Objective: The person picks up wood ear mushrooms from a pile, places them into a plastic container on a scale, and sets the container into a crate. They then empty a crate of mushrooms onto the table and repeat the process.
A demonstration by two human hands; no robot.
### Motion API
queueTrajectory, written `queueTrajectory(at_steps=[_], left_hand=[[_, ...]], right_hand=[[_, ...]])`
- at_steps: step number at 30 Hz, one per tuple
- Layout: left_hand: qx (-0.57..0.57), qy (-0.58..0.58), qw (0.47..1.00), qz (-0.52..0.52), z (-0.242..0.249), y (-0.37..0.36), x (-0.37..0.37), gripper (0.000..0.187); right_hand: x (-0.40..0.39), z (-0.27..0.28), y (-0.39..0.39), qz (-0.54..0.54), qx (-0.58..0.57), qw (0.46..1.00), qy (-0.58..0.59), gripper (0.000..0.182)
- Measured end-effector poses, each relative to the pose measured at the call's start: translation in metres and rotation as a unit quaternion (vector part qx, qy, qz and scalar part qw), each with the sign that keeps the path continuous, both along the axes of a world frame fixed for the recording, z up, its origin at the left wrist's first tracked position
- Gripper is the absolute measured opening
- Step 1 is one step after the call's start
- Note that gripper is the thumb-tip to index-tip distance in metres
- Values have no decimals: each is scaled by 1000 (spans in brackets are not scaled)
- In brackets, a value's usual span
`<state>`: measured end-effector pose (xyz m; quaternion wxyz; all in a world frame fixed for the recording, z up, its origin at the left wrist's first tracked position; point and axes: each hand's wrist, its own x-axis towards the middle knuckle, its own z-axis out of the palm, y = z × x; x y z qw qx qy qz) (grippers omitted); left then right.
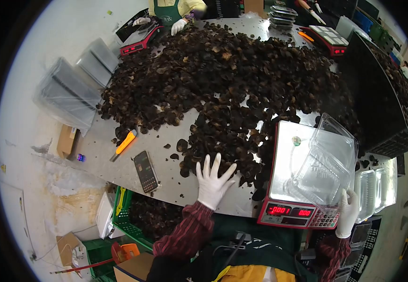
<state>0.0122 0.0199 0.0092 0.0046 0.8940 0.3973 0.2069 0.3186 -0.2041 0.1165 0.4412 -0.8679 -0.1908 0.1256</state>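
Note:
My left hand (215, 182), in a white glove, lies with fingers spread on the near edge of a large heap of dark, leafy wood ear mushrooms (223, 70). At the right, my gloved right hand (348, 213) pinches the near corner of a clear plastic clamshell box (320, 171). The box is open, with its lid tilted up at the far side, over the silver pan of a red weighing scale (281, 183). Red digits on the scale read -0.001 and 0.00. A small round sticker or piece (296, 140) shows on the pan.
A phone (146, 171) and an orange-handled knife (123, 145) lie left on the metal table. More clear boxes (366, 192) are at the right, beside a black crate (377, 94). A green crate (124, 221) is below. Across the table, a gloved person (169, 14) stands by another scale (140, 40).

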Motion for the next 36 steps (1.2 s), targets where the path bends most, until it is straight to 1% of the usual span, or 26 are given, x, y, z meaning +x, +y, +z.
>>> queueTrajectory(at_steps=[2, 4, 6, 7, 9, 10, 11, 12, 13, 14, 15, 17, 18, 19, 21, 22, 25, 26, 27, 29, 30, 31, 33, 34, 35, 36], left_hand=[[-37, 8, 999, 14, 8, 14, 14, 57], [-45, 17, 999, 12, 0, 17, 22, 58], [-22, -2, 1000, -10, -6, 5, 19, 48], [-11, -11, 1000, -17, -12, -5, 14, 45], [11, -15, 1000, -23, -16, -23, 1, 42], [28, -8, 999, -19, -21, -29, -7, 44], [45, -1, 999, -15, -23, -33, -14, 45], [44, 1, 999, -13, -24, -33, -17, 45], [40, -12, 999, 0, -24, -33, -20, 47], [36, -25, 999, 13, -23, -32, -21, 50], [37, -25, 999, 13, -11, -28, -19, 50], [-27, -7, 1000, 9, 12, -17, -11, 53], [-28, -8, 1000, 8, 11, -13, -10, 53], [-28, 4, 1000, -10, 7, -9, -8, 52], [-29, 25, 998, -46, -5, -2, -4, 49], [-3, 4, 999, -52, -13, 0, -6, 44], [-14, 23, 998, -65, -32, 11, -20, 45], [-10, -12, 997, -81, -30, 17, -21, 45], [-9, -12, 997, -77, -27, 20, -20, 45], [-27, -168, 984, -42, -20, 26, -11, 22], [-23, -236, 971, -35, -2, 25, 2, 20], [-26, -270, 962, -39, 23, 21, 17, 20], [-30, -308, 946, -99, 65, 14, 45, 21], [-15, -308, 938, -159, 79, 13, 58, 23], [-44, -293, 930, -218, 102, 8, 70, 26], [-47, -300, 912, -275, 105, 4, 87, 24]], right_hand=[[2, -10, 2, -1, 6, 1000, -5, 30], [-2, -10, 4, -1, 9, 1000, -9, 30], [-9, 3, 11, -24, -40, 999, -3, 29], [-9, 4, 11, -22, -40, 999, -3, 29], [-10, 3, 9, -27, -6, 999, 26, 30], [-7, -3, 8, -26, -7, 999, 27, 30], [-2, -11, 6, -25, 24, 999, 21, 29], [0, -16, 6, -25, 56, 998, 15, 28], [1, -18, 6, -23, 56, 998, 16, 28], [1, -16, 8, -33, 54, 998, 20, 28], [1, -14, 9, -44, 52, 997, 24, 28], [-1, -6, 14, -44, 41, 997, 39, 29], [-2, -3, 16, -44, 30, 997, 54, 30], [-3, -2, 17, -46, 30, 997, 53, 30], [-3, -2, 19, -44, 63, 995, 68, 30], [-3, 0, 19, -45, 64, 995, 65, 30], [-3, 1, 16, -33, 44, 996, 64, 30], [0, -5, 14, -27, 59, 996, 69, 30], [1, -7, 14, -18, 75, 994, 73, 30], [-1, -3, 20, -23, 76, 993, 85, 30], [-3, 0, 23, -33, 73, 992, 97, 30], [-5, 2, 26, -27, 73, 992, 98, 30], [-10, 6, 35, -31, 61, 995, 72, 30], [-10, 3, 37, -21, 60, 997, 45, 29], [-9, 2, 40, -17, 63, 996, 68, 29], [-13, 6, 44, 3, 42, 998, 49, 30]])
